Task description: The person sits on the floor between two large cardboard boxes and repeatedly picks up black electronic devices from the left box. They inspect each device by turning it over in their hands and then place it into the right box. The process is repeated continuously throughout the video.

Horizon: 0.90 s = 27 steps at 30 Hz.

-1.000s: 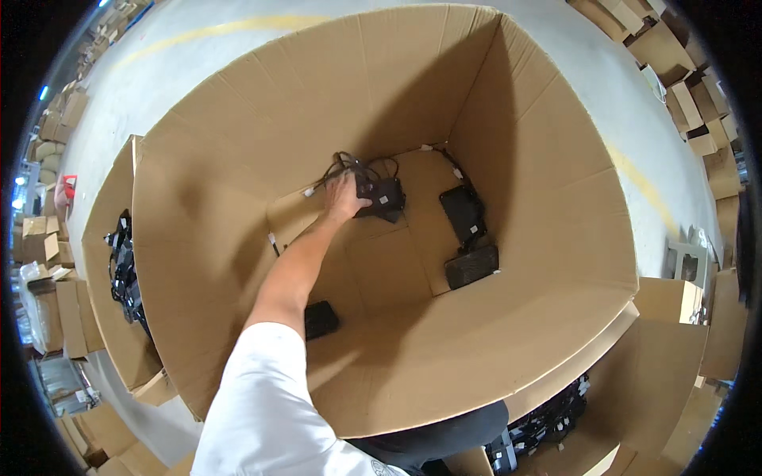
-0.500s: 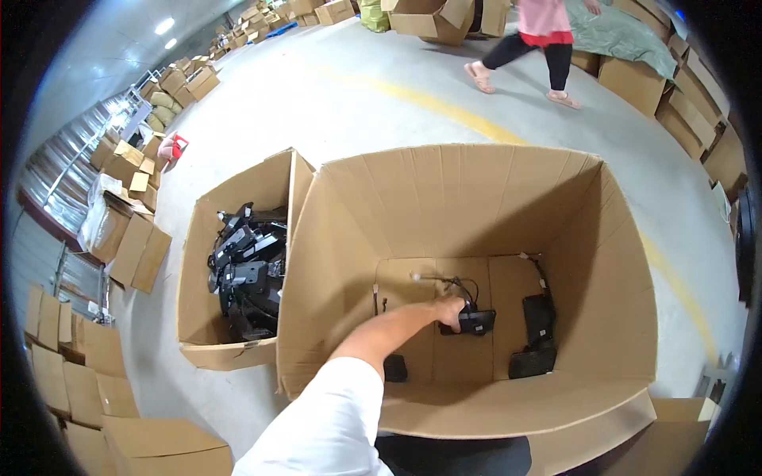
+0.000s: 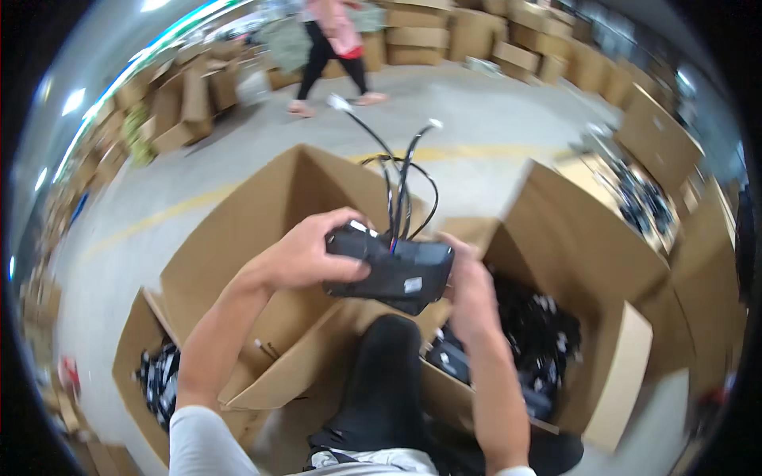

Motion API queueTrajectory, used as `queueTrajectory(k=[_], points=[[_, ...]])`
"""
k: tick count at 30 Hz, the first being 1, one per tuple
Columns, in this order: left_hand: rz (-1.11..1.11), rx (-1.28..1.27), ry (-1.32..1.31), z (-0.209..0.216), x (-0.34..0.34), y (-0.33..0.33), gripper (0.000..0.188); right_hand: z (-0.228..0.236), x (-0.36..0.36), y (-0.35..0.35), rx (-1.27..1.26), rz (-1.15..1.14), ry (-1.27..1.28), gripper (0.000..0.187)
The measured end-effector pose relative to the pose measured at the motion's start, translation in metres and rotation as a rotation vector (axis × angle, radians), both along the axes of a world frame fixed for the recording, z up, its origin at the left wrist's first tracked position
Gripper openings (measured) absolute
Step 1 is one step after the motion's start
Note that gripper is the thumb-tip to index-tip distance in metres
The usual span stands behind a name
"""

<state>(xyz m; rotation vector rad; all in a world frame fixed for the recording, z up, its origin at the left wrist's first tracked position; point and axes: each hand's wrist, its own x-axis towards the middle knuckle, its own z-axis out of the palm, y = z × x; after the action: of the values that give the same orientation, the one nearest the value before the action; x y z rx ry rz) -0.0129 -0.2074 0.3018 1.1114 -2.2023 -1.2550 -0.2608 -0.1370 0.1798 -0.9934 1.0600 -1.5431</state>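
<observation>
Between my two hands, above the cartons, is a black plastic box with cables (image 3: 389, 274), a small pale label on its near face. Several black wires rise from its top, two ending in white plugs. My left hand (image 3: 309, 252) clasps the left end, thumb across the near face. At the right end my right hand (image 3: 474, 289) grips the box; it is blurred and its fingertips are hidden behind the box. Below, to the left, stands a large carton (image 3: 230, 214) with a short cable lying inside.
On the right an open carton (image 3: 603, 230) holds a heap of black parts (image 3: 540, 333). Another carton at far left holds more black parts (image 3: 161, 381). My knee (image 3: 389, 357) sits between the cartons. A person (image 3: 333, 47) walks beyond, before stacked boxes.
The black box has come up out of the large carton and is now in both hands. My view has swung right, bringing the right-hand carton into sight.
</observation>
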Motion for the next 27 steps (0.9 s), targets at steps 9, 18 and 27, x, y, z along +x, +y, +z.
queueTrajectory(k=[9, 18, 27], points=[[0.123, 0.040, 0.289, -0.150, -0.111, 0.171, 0.064, -0.087, -0.025, 0.182, 0.344, -0.478, -0.473, 0.022], [0.151, 0.705, 0.271, -0.189, -0.110, 0.200, 0.066, -0.080, -0.035, 0.258, 0.182, -0.572, -0.014, 0.046], [0.209, 0.575, 0.367, -0.203, -0.094, 0.206, 0.067, -0.084, -0.012, 0.267, 0.373, -0.313, -0.134, 0.054]])
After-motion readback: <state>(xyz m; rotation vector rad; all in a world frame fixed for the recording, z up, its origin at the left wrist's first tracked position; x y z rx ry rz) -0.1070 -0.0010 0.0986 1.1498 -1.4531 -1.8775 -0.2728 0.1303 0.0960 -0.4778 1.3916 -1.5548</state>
